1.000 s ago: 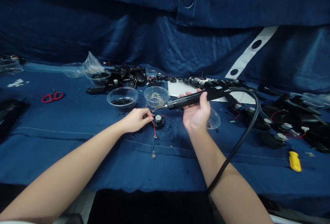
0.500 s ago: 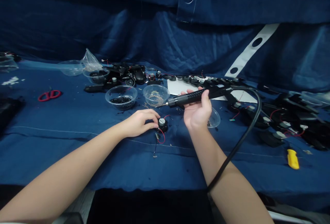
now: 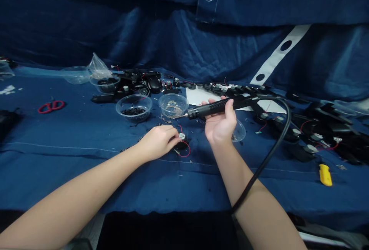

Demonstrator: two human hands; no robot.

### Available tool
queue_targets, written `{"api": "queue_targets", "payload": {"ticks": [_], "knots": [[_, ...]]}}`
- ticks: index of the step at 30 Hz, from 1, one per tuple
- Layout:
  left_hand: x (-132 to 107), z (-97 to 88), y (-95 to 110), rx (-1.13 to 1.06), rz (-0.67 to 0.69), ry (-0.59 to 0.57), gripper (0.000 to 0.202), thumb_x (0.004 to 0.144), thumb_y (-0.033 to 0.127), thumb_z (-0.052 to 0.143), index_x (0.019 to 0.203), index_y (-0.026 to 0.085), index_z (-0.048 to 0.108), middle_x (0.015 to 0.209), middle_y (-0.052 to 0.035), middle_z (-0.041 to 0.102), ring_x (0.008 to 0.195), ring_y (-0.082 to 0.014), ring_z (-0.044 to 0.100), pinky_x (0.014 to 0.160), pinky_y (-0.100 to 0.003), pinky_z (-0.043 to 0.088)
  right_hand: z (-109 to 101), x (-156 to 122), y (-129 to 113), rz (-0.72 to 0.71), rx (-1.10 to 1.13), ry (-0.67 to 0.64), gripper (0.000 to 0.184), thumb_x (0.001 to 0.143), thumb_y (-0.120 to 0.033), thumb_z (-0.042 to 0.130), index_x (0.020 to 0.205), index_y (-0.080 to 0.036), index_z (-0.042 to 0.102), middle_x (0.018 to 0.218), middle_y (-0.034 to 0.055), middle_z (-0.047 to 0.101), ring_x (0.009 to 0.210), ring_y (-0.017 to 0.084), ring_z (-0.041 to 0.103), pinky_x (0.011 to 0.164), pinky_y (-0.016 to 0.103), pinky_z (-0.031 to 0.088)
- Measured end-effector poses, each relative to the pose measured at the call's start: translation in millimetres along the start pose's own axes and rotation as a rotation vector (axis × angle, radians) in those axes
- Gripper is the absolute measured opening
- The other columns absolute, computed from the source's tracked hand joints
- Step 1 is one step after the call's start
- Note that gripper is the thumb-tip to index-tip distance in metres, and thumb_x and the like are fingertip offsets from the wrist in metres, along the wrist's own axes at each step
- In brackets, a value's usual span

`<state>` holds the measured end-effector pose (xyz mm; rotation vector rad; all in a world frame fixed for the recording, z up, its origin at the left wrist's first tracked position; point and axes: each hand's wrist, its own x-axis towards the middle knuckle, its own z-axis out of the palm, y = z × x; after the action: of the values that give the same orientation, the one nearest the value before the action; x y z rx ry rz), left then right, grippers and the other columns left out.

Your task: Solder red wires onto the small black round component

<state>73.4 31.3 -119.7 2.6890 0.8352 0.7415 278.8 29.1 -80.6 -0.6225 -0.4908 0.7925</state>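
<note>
My left hand is closed at a small round black part with a silver top and red wire, low over the blue cloth. Its fingertips meet the part's left side, and the hand hides some of it. My right hand is wrapped round a black electric screwdriver, palm turned up. The driver lies level, its thin bit pointing left over the near edge of a clear bowl of small screws. A black cable runs from its back end down across my right forearm.
Left of the screws stands a clear bowl of small black pieces. Red-handled scissors lie far left, a yellow handle at right. Black parts with wires crowd the right side; more black housings sit behind the bowls.
My left hand has shifted slightly right and down, closing in on the wired black part, which has turned so its red wire loops differently. The right hand and screwdriver stay almost still.
</note>
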Motion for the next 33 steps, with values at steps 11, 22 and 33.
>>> {"api": "queue_targets", "payload": {"ticks": [11,22,33], "knots": [[-2,-18.1,-32,0.063,0.021,0.025,0.024,0.103,0.037,0.058,0.1,0.021,0.076,0.102,-0.0058,0.073,0.091,-0.0198,0.07,0.082,-0.033,0.056,1,-1,0,-0.003,0.003,-0.006,0.053,0.081,-0.062,0.072,0.112,-0.021,0.057,0.081,0.0026,0.076,0.078,0.026,0.079,0.083,0.049,0.064],[-2,-19.1,-27,-0.003,0.13,-0.031,0.021,0.102,0.027,0.055,0.104,0.021,0.075,0.101,-0.0055,0.078,0.092,-0.0202,0.072,0.083,-0.035,0.057,-1,1,2,0.001,-0.006,-0.02,0.055,0.081,-0.064,0.071,0.113,-0.022,0.056,0.083,0.002,0.076,0.079,0.026,0.079,0.084,0.051,0.064],[-2,-15.9,-36,-0.016,0.093,-0.016,0.021,0.102,0.029,0.055,0.101,0.022,0.074,0.1,-0.0053,0.076,0.094,-0.0203,0.068,0.087,-0.036,0.055,-2,4,-1,-0.004,-0.048,-0.02,0.056,0.08,-0.065,0.071,0.111,-0.022,0.056,0.079,0.0013,0.075,0.071,0.024,0.078,0.077,0.047,0.065]]}}
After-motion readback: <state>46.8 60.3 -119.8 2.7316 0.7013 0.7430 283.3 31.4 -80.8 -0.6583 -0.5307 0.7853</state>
